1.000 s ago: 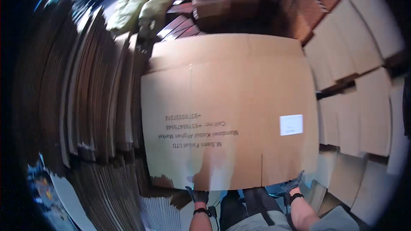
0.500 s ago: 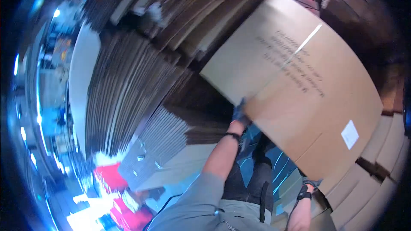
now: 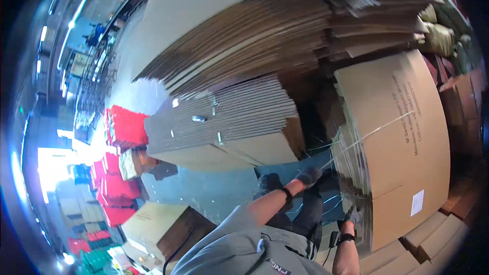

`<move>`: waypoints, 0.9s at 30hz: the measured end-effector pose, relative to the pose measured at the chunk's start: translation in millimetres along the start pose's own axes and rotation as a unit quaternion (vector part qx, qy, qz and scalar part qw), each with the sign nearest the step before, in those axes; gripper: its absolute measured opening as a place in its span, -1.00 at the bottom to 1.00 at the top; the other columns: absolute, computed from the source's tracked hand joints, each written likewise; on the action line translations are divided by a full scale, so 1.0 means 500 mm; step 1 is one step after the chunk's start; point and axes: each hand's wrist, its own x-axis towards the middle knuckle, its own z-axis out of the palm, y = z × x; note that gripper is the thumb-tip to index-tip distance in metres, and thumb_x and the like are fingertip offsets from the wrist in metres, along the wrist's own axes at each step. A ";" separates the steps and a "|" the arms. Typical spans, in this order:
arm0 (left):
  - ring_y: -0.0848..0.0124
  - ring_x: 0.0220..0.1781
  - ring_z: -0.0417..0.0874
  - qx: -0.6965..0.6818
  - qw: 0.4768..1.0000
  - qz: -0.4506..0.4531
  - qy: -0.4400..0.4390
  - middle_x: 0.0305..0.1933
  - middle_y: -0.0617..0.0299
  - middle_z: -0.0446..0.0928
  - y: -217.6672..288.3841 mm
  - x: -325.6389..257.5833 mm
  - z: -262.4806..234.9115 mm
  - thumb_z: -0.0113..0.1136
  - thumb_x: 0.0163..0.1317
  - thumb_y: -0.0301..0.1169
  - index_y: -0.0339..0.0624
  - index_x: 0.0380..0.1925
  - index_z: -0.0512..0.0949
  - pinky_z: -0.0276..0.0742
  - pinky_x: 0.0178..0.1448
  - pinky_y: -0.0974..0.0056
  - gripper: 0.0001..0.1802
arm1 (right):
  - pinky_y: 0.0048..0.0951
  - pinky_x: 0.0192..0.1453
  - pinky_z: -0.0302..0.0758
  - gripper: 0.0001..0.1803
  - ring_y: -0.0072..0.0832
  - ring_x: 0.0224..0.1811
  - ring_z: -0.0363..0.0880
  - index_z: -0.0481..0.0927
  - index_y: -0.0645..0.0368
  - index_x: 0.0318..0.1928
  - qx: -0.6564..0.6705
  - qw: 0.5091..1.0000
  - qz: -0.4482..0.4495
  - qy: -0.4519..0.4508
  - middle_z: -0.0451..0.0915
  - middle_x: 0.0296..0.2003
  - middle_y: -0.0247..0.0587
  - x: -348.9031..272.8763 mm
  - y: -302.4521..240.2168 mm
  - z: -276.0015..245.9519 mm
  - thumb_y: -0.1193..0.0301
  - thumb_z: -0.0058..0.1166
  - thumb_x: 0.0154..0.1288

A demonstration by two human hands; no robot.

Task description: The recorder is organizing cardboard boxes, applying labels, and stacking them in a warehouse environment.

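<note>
A strapped bundle of flattened cardboard cartons (image 3: 392, 173) stands on edge at the right, with dark print and a white label on its outer sheet. A thin pale strap (image 3: 379, 131) crosses it and runs off its left edge toward my left hand (image 3: 308, 176). That gloved hand is closed round the strap, a little apart from the cartons. My right hand (image 3: 353, 216), gloved too, grips the bundle's near left edge low down; its fingertips are partly hidden. A small black device (image 3: 334, 239) with a cord hangs beside my right wrist.
A grey-sided stack of folded cartons (image 3: 229, 117) stands ahead, with taller brown cardboard stacks (image 3: 254, 46) behind. Red bundles (image 3: 114, 183) and a closed box (image 3: 158, 226) are at the left. More cardboard (image 3: 433, 239) lies at the lower right.
My view has swung to the right, and the bundle now stands more upright. My left hand has come away from the bundle's edge with the strap; my right hand stays at the bundle's edge.
</note>
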 end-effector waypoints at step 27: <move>-0.09 0.04 0.67 -0.550 0.570 -0.554 0.256 -0.06 -0.12 0.67 -0.246 -1.261 0.893 0.22 0.23 -0.03 -0.15 -0.10 0.65 0.58 0.08 -0.07 -0.56 | -0.03 0.17 0.46 -0.83 0.01 0.05 0.51 0.61 0.10 -0.12 -0.400 0.555 -0.708 -0.172 0.60 -0.11 0.07 -0.939 -0.752 1.327 0.39 0.11 0.29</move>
